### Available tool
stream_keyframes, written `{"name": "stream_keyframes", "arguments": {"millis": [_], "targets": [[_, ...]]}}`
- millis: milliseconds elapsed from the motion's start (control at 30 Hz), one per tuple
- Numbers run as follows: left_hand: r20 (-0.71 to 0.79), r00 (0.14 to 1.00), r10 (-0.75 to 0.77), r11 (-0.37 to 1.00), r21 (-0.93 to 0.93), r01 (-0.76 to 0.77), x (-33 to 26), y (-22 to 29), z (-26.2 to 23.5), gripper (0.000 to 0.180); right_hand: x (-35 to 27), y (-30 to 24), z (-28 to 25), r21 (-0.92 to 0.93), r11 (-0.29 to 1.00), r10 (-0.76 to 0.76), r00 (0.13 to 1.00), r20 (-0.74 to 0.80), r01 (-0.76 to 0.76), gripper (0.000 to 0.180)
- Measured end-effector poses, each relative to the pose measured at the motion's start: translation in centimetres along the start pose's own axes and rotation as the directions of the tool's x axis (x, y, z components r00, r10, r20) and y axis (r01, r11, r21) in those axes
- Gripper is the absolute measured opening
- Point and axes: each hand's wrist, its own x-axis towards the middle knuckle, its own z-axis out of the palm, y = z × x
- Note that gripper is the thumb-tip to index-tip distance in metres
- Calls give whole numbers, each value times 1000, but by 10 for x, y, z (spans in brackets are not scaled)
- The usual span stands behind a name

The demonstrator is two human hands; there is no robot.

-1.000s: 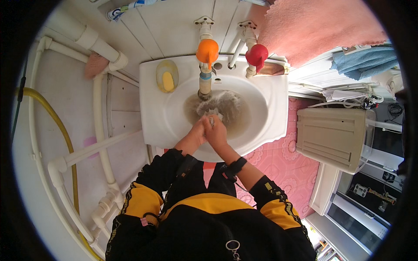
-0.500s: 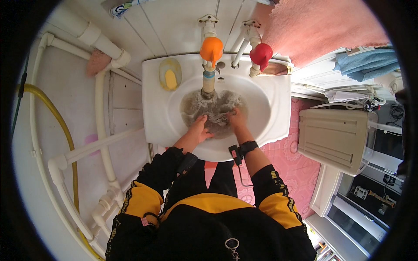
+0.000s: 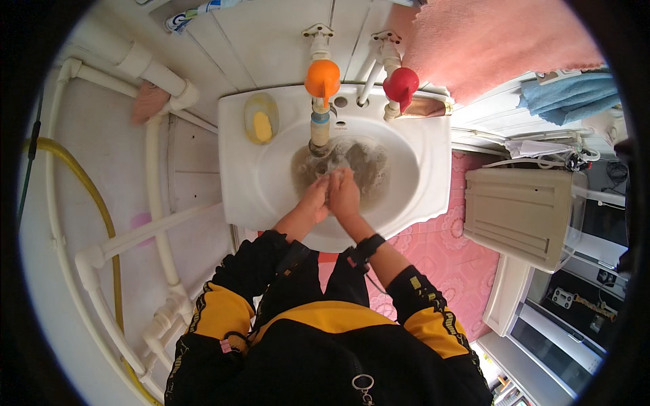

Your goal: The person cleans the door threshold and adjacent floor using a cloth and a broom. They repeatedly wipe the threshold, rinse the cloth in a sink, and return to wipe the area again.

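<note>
Both hands are together above the soapy grey water in the white sink [image 3: 433,155], just below the tap spout [image 3: 319,139]. My left hand [image 3: 313,199] is closed, its fingers against the other hand. My right hand [image 3: 344,194] is also closed, knuckles up. A wet greyish cloth [image 3: 335,162] pokes out at the far side of the fingers; most of it is hidden by the hands. Darker folds, seemingly more cloth [image 3: 367,166], lie in the foamy water to the right. Dark bands with small devices sit on both wrists.
Behind the basin stand an orange tap handle [image 3: 322,78] and a red one [image 3: 401,84]. Yellow soap [image 3: 262,126] rests in a dish at the back left. White pipes [image 3: 162,233] run along the left; a pink towel [image 3: 501,47] hangs at the back right.
My hands have come together from apart in the water and lifted a little; the right hand moved left and its fingers closed. The dark folds now show to the right.
</note>
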Motion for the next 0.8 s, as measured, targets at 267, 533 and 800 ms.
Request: {"name": "stream_keyframes", "arguments": {"millis": [267,533,800], "targets": [[-33,997,76,993,97,-72,-3,-6,-19,44,62,80,-13,75,997,37,971,-237,-20,29],[-284,942,-178,983,-98,156,15,9,-32,59,-3,36,9,384,835,190,861,472,-394,32],[28,998,-48,998,-39,49,18,-8,-37,36,-9,14,17,-129,983,-111,986,126,127,29]]}}
